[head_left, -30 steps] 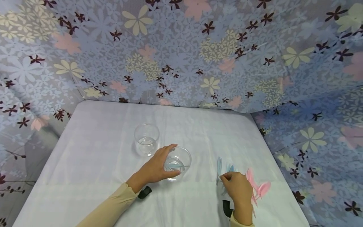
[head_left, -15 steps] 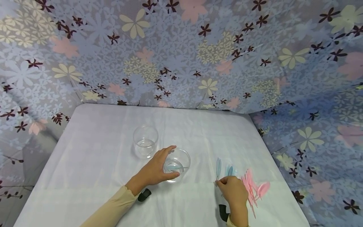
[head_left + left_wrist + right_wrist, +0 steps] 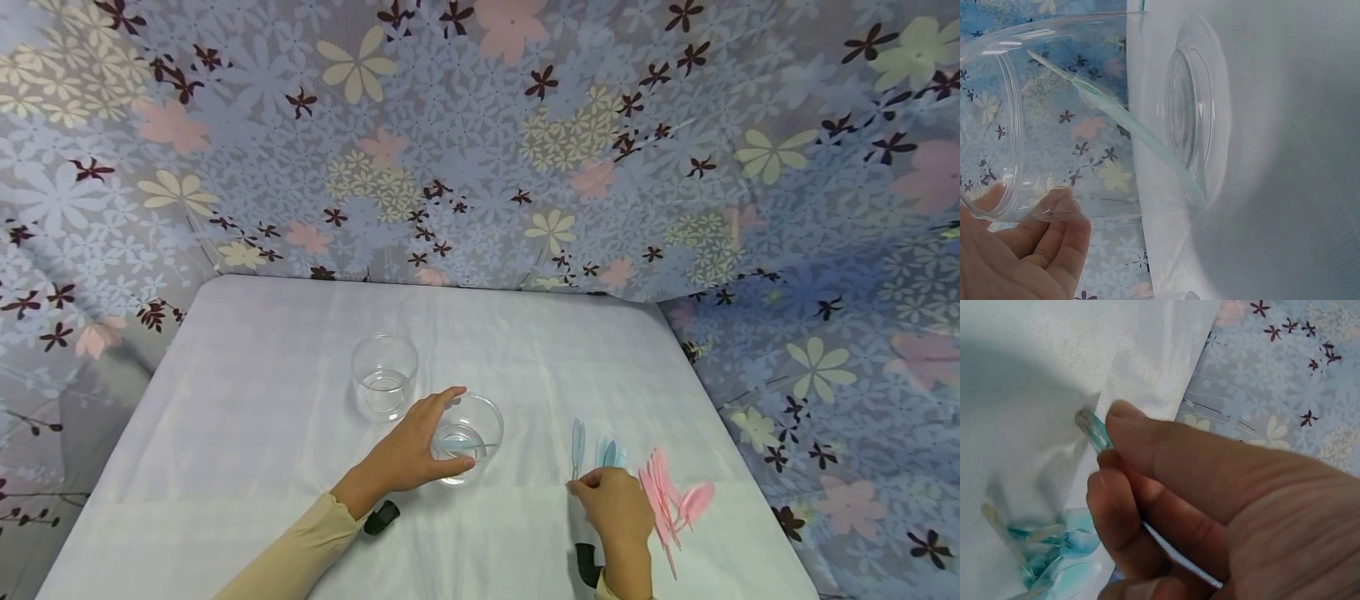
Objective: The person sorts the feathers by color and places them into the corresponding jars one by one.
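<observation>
At the far left of the head view, a beige sleeve (image 3: 292,546) ran up from the lower edge, with a black piece (image 3: 382,518) at its wrist. Beyond it, a clear cup (image 3: 385,377) stood upright on the white tabletop (image 3: 255,400). Next came the left hand (image 3: 401,446), thumb and fingers spread wide and curved about the side of a second clear cup (image 3: 487,417), also upright. Inside that cup a pale blue spoon (image 3: 1141,134) leaned, its broad end down by the base and its thin handle slanting up towards the rim.

Well apart to the right, the right hand (image 3: 617,504) pinched a loose blue spoon (image 3: 578,437) between thumb and forefinger, low on the handle, with the bowl pointing away from the person; whether that spoon touched the tabletop I could not tell. A second black piece (image 3: 588,565) sat at the right wrist. Just past the fingers lay more blue spoons (image 3: 1075,540), bunched together and partly hidden by the hand in the head view. Right of the hand, a cluster of pink spoons (image 3: 696,502) lay overlapping on the tabletop. Flowered cloth (image 3: 480,142) hung behind everything.
</observation>
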Demonstrator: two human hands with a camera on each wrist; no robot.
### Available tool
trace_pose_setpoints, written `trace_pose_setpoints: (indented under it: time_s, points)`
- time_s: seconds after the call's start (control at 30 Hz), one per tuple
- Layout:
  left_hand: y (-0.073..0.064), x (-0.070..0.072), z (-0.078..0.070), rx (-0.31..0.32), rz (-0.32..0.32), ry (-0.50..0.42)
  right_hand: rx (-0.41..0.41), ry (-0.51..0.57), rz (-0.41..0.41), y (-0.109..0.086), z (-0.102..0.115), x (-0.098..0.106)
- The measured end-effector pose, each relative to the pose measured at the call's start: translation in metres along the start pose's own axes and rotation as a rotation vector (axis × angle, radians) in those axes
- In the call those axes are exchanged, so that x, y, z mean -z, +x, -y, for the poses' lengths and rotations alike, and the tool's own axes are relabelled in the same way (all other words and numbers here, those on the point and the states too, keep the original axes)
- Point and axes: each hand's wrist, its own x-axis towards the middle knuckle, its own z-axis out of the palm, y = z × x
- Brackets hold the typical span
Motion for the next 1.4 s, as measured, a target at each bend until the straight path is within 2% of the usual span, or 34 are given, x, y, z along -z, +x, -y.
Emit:
trace_pose_setpoints:
  time_s: [0.17,0.47,0.9,1.13,1.4]
  points:
    - [0.0,0.0003,0.0002,-0.003,-0.001,0.001,-0.051,0.006,-0.016,-0.0015,0.0014,0.0005]
    - [-0.0003,0.0007,-0.0001,0.005,0.006,-0.002,-0.083,-0.026,0.005,0.0002,0.0022,-0.0012]
    - [0.0,0.0018,-0.0013,0.007,0.011,-0.009,-0.086,-0.061,0.003,0.0062,0.0059,-0.0073]
    - [0.0001,0.0014,-0.0011,0.008,0.01,-0.01,-0.101,-0.017,-0.006,0.0064,0.0041,-0.008]
    - [-0.0001,0.0008,-0.0003,0.015,0.015,-0.012,-0.074,0.013,-0.052,0.0036,0.0012,-0.003]
